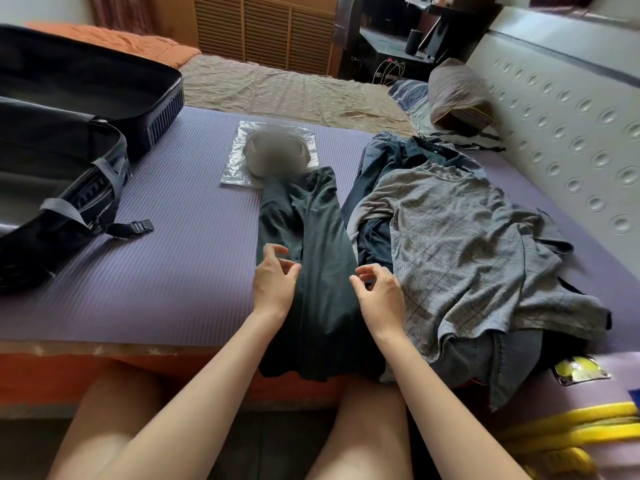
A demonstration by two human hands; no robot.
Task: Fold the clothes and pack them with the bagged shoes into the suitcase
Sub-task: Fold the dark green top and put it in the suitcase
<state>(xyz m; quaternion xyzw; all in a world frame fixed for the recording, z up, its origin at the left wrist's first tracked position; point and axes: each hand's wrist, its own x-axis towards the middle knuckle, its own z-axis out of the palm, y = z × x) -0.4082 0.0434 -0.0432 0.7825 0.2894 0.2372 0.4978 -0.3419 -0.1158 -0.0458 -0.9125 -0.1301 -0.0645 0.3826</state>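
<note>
A dark green garment lies lengthwise, folded narrow, on the purple mat, its near end hanging over the bed edge. My left hand hovers at its left edge and my right hand at its right edge, both with fingers curled apart and holding nothing. Beyond the garment's far end lies a clear bag with shoes. To the right sits a pile of clothes topped by a grey checked top. An open black suitcase rests at the left.
A loose suitcase strap with a buckle lies on the mat. A padded headboard runs along the right, with a pillow near it. Yellow straps sit at the lower right. My bare knees are below the bed edge.
</note>
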